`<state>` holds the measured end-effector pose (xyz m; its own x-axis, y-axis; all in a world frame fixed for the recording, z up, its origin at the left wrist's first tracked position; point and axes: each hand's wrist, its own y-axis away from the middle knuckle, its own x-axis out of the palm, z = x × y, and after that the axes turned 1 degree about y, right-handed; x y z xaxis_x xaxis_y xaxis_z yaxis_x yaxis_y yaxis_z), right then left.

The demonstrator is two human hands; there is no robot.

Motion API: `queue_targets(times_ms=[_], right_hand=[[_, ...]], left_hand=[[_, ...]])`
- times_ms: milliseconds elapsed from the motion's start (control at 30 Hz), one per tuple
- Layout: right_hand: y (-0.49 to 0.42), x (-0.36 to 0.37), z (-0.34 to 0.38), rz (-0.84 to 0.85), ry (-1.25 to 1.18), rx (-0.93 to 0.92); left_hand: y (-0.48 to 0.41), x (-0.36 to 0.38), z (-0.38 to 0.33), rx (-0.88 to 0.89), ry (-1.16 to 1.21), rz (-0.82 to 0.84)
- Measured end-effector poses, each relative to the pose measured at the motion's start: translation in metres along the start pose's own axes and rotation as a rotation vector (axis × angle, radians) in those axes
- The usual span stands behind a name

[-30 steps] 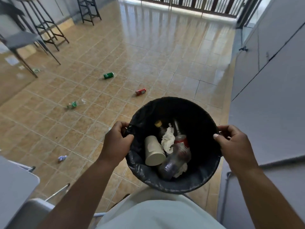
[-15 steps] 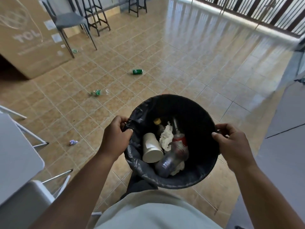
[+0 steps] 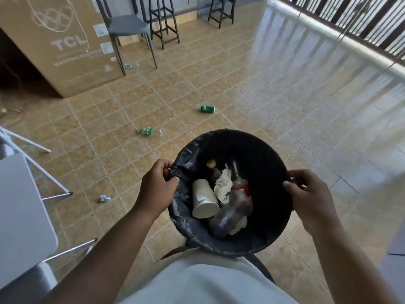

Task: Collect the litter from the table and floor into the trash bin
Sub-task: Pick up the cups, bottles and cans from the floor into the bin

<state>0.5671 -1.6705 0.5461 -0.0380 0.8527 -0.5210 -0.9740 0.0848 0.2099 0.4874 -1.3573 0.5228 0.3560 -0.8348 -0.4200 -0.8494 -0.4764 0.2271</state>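
Note:
I carry a black trash bin [image 3: 260,150] lined with a black bag, held above the tiled floor. My left hand [image 3: 156,189] grips its left rim and my right hand [image 3: 311,198] grips its right rim. Inside lie a paper cup [image 3: 203,199], a crumpled tissue [image 3: 223,185] and a plastic bottle [image 3: 232,211]. On the floor ahead lie a green can [image 3: 207,109], a crushed green bottle [image 3: 147,131], a crumpled wrapper [image 3: 104,198] and a green scrap [image 3: 127,66] under a chair.
A white folding table [image 3: 19,216] stands at the left. A large cardboard box [image 3: 59,40] is at the far left, with a grey chair [image 3: 127,27] and black stools [image 3: 163,20] beside it. A railing [image 3: 350,20] runs along the far right.
The view has swung left while both hands keep gripping the bin. The red can has left the view; the cardboard box, chair and table have come in.

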Motion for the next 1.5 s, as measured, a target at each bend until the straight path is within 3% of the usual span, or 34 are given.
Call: queue_targets(times_ms=[200, 633, 967, 1167, 1333, 1500], right_hand=[[-0.08, 0.057, 0.053, 0.139, 0.035, -0.065], [-0.241, 0.213, 0.145, 0.609, 0.13, -0.233], [-0.27, 0.317, 0.177, 0.786, 0.244, -0.336], [-0.266, 0.384, 0.147, 0.81, 0.248, -0.293], [-0.284, 0.468, 0.069, 0.81, 0.21, -0.224], [-0.317, 0.565, -0.027, 0.846, 0.233, -0.267]], left_hand=[[-0.049, -0.03, 0.0, -0.082, 0.024, -0.168], [-0.12, -0.06, 0.008, -0.36, 0.002, -0.587], [-0.149, -0.079, 0.061, -0.469, 0.076, -0.728], [-0.17, -0.099, 0.129, -0.504, 0.073, -0.67], [-0.203, -0.087, 0.227, -0.548, 0.031, -0.658], [-0.246, -0.049, 0.345, -0.574, 0.054, -0.692]])
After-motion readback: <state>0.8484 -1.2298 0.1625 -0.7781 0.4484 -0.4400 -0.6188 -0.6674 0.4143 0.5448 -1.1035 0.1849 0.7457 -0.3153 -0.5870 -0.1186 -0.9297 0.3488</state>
